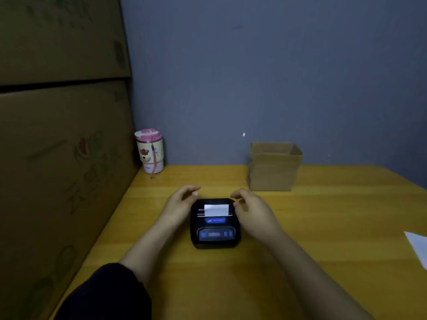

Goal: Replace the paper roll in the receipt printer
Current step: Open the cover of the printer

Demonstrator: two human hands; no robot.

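Nearest the camera, a dark sleeve (104,294) covered the left upper forearm. Both bare forearms reached forward to the receipt printer (215,224), which sat flat on the yellow table (323,227) with its button panel at the near end. Well to the printer's right, a white sheet (418,248) lay at the table's edge.

The left hand (181,202) was close against the printer's far left corner and the right hand (250,206) against its far right corner. Both sets of fingers were loosely curled and slightly apart, gripping nothing. Whether any fingertip touched the casing could not be told. Between the hands, a short paper strip (216,210) stood out of the slot, and the cover looked closed.

The step appeared to be working that cover. It would likely go best with both hands acting evenly on the two far corners, so the lid would not twist on its hinge. The body would need steadying so it did not slide on the smooth wood, and the strip should be kept straight and uncreased in the slot.

Beyond the printer to the right stood a small open cardboard box (273,166), with a pink tumbler (150,151) beyond to the left against the wall. Large cartons (62,135) were stacked left of the printer. No spare roll was visible.
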